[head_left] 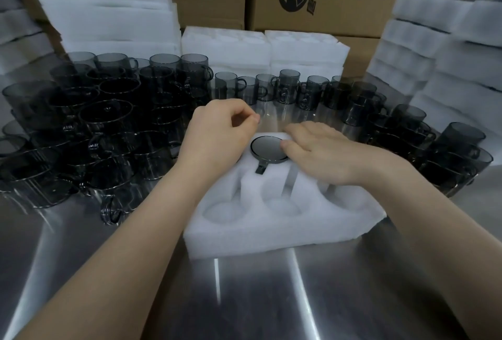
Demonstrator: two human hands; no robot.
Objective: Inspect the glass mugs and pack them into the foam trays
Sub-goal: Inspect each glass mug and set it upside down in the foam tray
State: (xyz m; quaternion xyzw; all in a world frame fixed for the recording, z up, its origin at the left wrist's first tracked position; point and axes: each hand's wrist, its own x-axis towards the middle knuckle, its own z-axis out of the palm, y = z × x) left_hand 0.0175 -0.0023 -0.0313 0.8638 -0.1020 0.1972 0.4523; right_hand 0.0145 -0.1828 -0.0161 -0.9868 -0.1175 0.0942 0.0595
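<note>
At the left of the frame the unpacked mugs (108,111) crowd the desk (244,299), within easy reach. My left hand (217,133) hovers over the foam tray's (271,233) far edge, fingers (245,115) curled in, gripping nothing I can see. One mug (269,148) sits upright in a back-row pocket, handle slotted toward me. My right hand (328,152) lies flat, fingers straight against its rim, probably to seat it fully.
</note>
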